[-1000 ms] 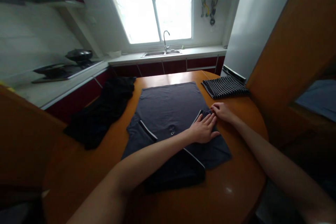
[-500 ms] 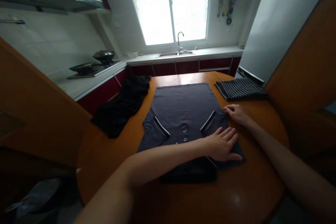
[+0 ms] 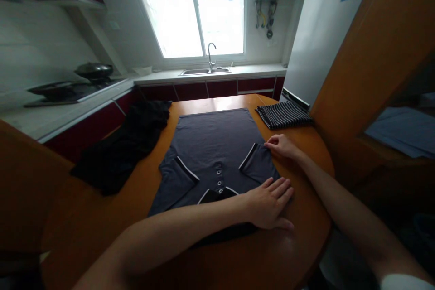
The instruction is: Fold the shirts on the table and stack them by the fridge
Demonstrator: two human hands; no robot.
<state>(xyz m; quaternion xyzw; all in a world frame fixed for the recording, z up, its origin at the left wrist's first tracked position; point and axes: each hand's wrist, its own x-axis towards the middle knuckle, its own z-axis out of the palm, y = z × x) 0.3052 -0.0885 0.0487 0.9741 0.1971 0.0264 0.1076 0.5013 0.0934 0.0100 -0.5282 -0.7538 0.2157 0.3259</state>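
Observation:
A dark grey polo shirt [image 3: 217, 136] lies spread on the table with its collar towards me and its hem at the far side. Both sleeves, edged in black and white, are folded inward over the front. My left hand [image 3: 270, 204] rests flat with fingers apart on the shirt's near right shoulder, and that forearm hides part of the collar. At the right side edge, by the sleeve fold, my right hand [image 3: 280, 145] is closed, thumb and fingertips pinching the shirt fabric.
The shirt lies on a round wooden table [image 3: 306, 231]. A black garment [image 3: 125, 145] hangs over its left edge, and a folded striped cloth [image 3: 283, 114] sits at the far right. Beyond are a counter with a sink [image 3: 204, 71], a stove [image 3: 74, 90] and a fridge [image 3: 312, 31].
The view has turned to the right, so everything sits further left in the picture. Both hands keep their places on the shirt, the left flat and the right pinching its edge.

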